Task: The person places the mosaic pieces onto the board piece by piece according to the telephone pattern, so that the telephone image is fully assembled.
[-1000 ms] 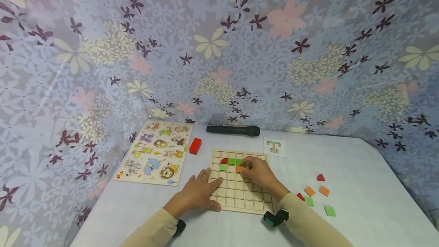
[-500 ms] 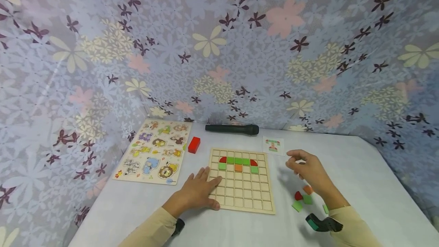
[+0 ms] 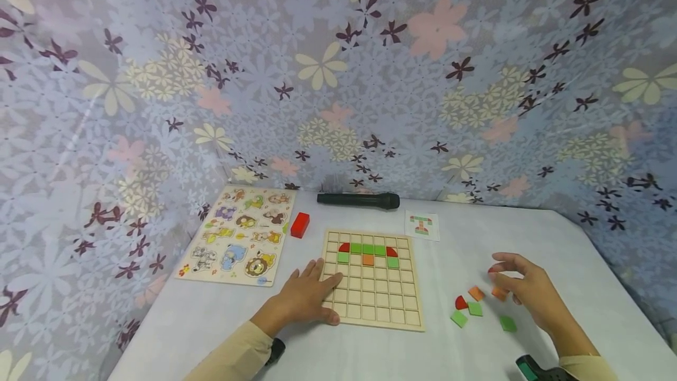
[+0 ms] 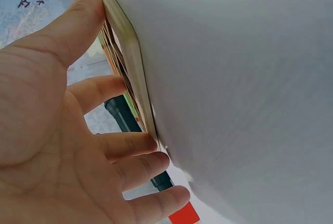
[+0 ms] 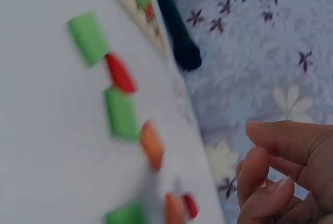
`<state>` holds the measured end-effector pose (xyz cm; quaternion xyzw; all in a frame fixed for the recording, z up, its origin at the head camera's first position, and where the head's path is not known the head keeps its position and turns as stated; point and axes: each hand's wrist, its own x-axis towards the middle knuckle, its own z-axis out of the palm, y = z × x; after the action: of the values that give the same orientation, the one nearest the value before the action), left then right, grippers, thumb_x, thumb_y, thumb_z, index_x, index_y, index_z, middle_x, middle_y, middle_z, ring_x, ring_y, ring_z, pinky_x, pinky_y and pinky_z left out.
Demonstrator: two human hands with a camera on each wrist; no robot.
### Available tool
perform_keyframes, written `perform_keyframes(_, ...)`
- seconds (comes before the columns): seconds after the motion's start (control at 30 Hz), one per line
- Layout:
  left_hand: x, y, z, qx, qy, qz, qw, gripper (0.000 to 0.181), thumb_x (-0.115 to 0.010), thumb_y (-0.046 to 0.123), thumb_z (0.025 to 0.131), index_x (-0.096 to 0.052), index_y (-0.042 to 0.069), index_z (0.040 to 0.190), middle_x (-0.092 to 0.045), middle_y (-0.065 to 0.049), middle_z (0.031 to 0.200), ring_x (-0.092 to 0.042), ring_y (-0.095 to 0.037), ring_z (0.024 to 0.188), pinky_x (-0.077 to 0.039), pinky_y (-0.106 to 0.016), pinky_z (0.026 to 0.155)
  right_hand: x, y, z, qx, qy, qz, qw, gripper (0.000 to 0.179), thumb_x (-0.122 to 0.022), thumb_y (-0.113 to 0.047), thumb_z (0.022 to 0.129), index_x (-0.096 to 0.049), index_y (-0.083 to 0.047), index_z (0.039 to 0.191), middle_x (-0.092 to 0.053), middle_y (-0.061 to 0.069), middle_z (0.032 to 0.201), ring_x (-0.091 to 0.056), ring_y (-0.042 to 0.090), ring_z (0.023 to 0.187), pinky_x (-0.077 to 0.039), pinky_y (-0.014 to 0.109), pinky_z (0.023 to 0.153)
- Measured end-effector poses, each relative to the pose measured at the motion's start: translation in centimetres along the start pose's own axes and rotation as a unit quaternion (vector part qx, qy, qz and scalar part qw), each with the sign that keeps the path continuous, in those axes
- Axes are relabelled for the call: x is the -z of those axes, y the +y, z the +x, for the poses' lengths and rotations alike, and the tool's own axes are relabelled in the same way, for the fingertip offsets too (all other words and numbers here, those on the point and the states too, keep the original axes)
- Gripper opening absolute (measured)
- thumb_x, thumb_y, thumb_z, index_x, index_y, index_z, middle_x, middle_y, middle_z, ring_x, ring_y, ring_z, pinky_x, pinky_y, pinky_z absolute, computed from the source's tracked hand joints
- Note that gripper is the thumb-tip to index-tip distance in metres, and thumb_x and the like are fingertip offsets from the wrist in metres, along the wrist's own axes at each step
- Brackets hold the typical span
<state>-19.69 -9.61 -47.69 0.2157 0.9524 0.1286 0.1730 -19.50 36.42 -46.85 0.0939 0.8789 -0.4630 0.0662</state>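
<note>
My left hand (image 3: 305, 294) rests on the left edge of a wooden grid board (image 3: 375, 301), fingers spread. In the left wrist view its fingertips (image 4: 148, 164) lie along the board's rim. On the board a row of green square tiles (image 3: 368, 249) runs between two red rounded tiles (image 3: 391, 251). Below sit an orange tile (image 3: 367, 260) and a green tile at each end. My right hand (image 3: 536, 293), fingers loosely bent and holding nothing, hovers over loose tiles at the right. Its fingertips overlap a red tile (image 3: 492, 269) and sit just above an orange tile (image 3: 499, 294).
More loose tiles lie nearby: a red one (image 3: 461, 302), an orange one (image 3: 476, 293) and several green ones (image 3: 508, 323). A pattern card (image 3: 431, 228) lies behind the board. A black microphone (image 3: 359, 200), a red block (image 3: 300, 225) and an animal puzzle board (image 3: 240, 234) stand farther back and left.
My right hand has left the board and moved right, over the loose tiles. The red and green tiles at the row's right end, covered before, now show. My left hand has stayed put.
</note>
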Motion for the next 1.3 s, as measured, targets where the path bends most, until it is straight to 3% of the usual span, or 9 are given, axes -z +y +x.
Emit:
perform_keyframes(0.07, 0.0, 0.0, 0.0, -0.001, 0.0, -0.002, 1.0, 0.092, -0.082, 0.056, 0.077, -0.045, 0.027, 0.155, -0.024, -0.02, 0.167, -0.021, -0.04, 0.155, -0.023, -0.064, 0.12, 0.2, 1.1, -0.1, -0.023, -0.001, -0.015, 0.9996, 0.071, -0.069, -0.035, 0.097, -0.038, 0.0, 0.151, -0.05, 0.028, 0.139, -0.059, 0.024, 0.079, -0.046, 0.034, 0.058)
perform_keyframes(0.13, -0.1, 0.0, 0.1, -0.001, 0.0, -0.001, 1.0, 0.092, -0.082, 0.056, 0.077, -0.044, 0.027, 0.156, -0.023, -0.02, 0.167, -0.02, -0.039, 0.155, -0.023, -0.064, 0.12, 0.4, 2.1, 0.0, -0.045, -0.004, -0.041, 0.9981, 0.075, -0.07, -0.04, 0.096, -0.038, 0.0, 0.151, -0.048, 0.03, 0.14, -0.061, 0.031, 0.095, -0.05, 0.037, 0.066)
perform_keyframes(0.3, -0.1, 0.0, 0.1, 0.0, 0.0, 0.0, 1.0, 0.093, -0.082, 0.057, 0.077, -0.044, 0.028, 0.156, -0.023, -0.02, 0.167, -0.02, -0.039, 0.155, -0.023, -0.063, 0.12, 0.5, 4.2, 0.1, -0.05, -0.022, -0.091, 0.9943, 0.081, -0.075, -0.043, 0.091, -0.041, 0.002, 0.149, -0.051, 0.032, 0.136, -0.047, 0.046, 0.122, -0.046, 0.057, 0.092)
perform_keyframes(0.5, 0.0, -0.3, 0.1, 0.003, 0.003, 0.006, 1.0, 0.092, -0.081, 0.056, 0.077, -0.044, 0.027, 0.156, -0.024, -0.02, 0.167, -0.021, -0.039, 0.155, -0.024, -0.063, 0.12, 0.0, 4.4, 0.2, -0.029, -0.018, -0.118, 0.9924, 0.081, -0.076, -0.044, 0.089, -0.046, 0.005, 0.146, -0.05, 0.035, 0.137, -0.046, 0.049, 0.124, -0.038, 0.068, 0.099)
perform_keyframes(0.73, 0.1, -0.2, 0.0, 0.003, 0.009, 0.003, 1.0, 0.092, -0.082, 0.056, 0.077, -0.045, 0.027, 0.155, -0.024, -0.021, 0.167, -0.022, -0.04, 0.154, -0.025, -0.063, 0.119, -0.6, 4.3, 0.1, -0.068, -0.015, -0.125, 0.9897, 0.071, -0.076, -0.035, 0.089, -0.051, 0.004, 0.143, -0.048, 0.036, 0.14, -0.038, 0.054, 0.13, -0.031, 0.073, 0.103)
perform_keyframes(1.03, -0.2, -0.1, 0.1, 0.0, 0.014, -0.001, 0.9999, 0.093, -0.081, 0.057, 0.076, -0.044, 0.027, 0.156, -0.023, -0.021, 0.167, -0.022, -0.039, 0.154, -0.025, -0.063, 0.119, -0.8, 4.2, -0.3, -0.048, 0.003, -0.163, 0.9855, 0.063, -0.072, -0.035, 0.093, -0.055, 0.006, 0.138, -0.058, 0.032, 0.13, -0.048, 0.05, 0.121, -0.037, 0.07, 0.1)
perform_keyframes(1.3, -0.2, 0.0, 0.1, 0.0, 0.003, -0.008, 1.0, 0.093, -0.082, 0.056, 0.077, -0.043, 0.027, 0.156, -0.022, -0.021, 0.167, -0.021, -0.038, 0.155, -0.024, -0.063, 0.12, -1.2, 3.9, -0.3, -0.066, 0.009, -0.174, 0.9825, 0.056, -0.071, -0.03, 0.093, -0.057, 0.009, 0.13, -0.059, 0.029, 0.12, -0.052, 0.042, 0.11, -0.045, 0.062, 0.093)
